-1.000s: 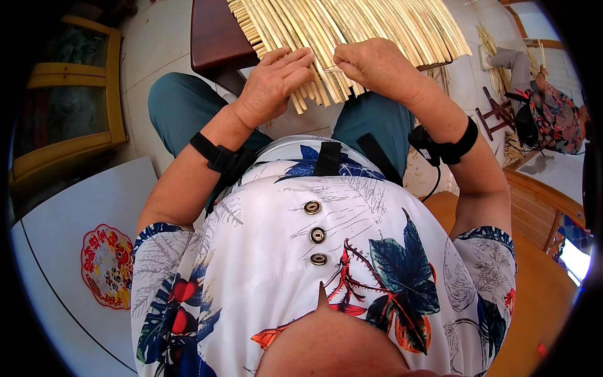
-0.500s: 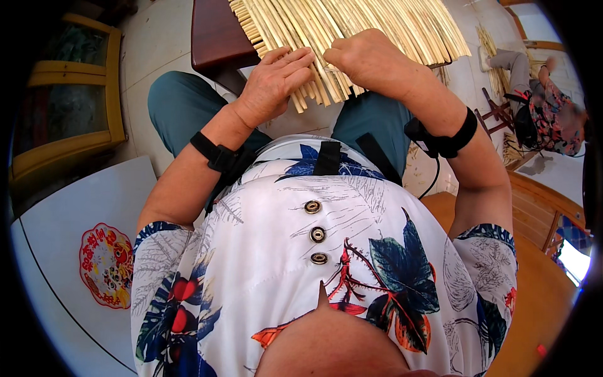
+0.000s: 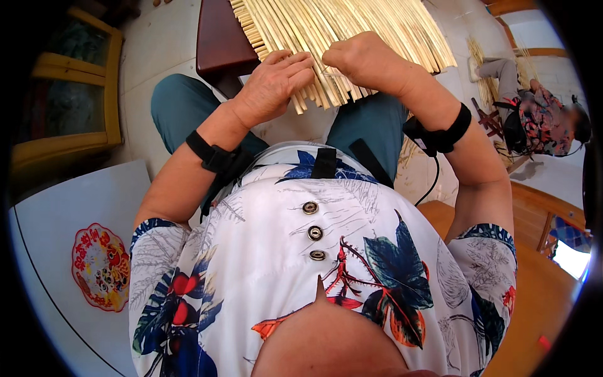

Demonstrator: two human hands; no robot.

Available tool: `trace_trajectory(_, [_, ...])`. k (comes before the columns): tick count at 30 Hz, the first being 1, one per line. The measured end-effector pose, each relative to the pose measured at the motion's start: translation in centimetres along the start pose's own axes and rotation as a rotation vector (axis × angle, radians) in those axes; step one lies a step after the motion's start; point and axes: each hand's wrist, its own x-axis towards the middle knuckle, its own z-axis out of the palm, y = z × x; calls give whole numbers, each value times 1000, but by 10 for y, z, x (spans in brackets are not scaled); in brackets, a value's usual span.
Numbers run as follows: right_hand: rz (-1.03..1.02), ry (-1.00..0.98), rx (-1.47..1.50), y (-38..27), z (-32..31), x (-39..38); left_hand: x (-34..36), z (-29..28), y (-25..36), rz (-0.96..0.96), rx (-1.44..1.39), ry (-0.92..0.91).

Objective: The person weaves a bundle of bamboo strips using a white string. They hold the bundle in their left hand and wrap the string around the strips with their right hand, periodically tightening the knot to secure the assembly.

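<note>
A mat of pale, straight reed stalks lies side by side on a dark red-brown table and reaches past its near edge towards my lap. My left hand is closed over the left part of the mat's near end, fingers bent onto the stalks. Just to its right, my right hand is curled into a pinch low over the same end. A thin pale line, perhaps a thread, shows under its fingertips; what they pinch is too small to name.
The dark table has its corner left of the mat. A yellow-framed cabinet and a white panel with a red sticker stand at the left. Another person sits at the far right beside loose stalks.
Both hands stay nearly in place at the mat's near end, the right a touch lower. The whole view has shifted slightly. At the far right, the other person's arm has come down.
</note>
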Motion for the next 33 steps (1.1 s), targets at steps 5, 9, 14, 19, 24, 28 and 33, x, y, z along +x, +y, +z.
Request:
trace_trajectory(5, [24,71,236,29,-49,13,27,-63,-11,39,-86,14])
trace_trajectory(9, [58,81,486,46,-108,20,55,-113,-24,95,-214,7])
trace_trajectory(14, [206,95,850,65,-155,20,95,-169,-23,113,-587,9])
trace_trajectory(19, [212,256,813,80,-181,12,130,-195,-27,93,-1257,-76])
trace_trajectory(24, [208,466,951,79,-183,3,145,-218,-24,47,-1078,45])
trace_trajectory(28, [99,443,948,74,-190,-5,156,-226,-19,88,-1056,63])
trace_trajectory(33, [58,431,1116,66,-189,-7,167,-232,-25,40,-1108,69])
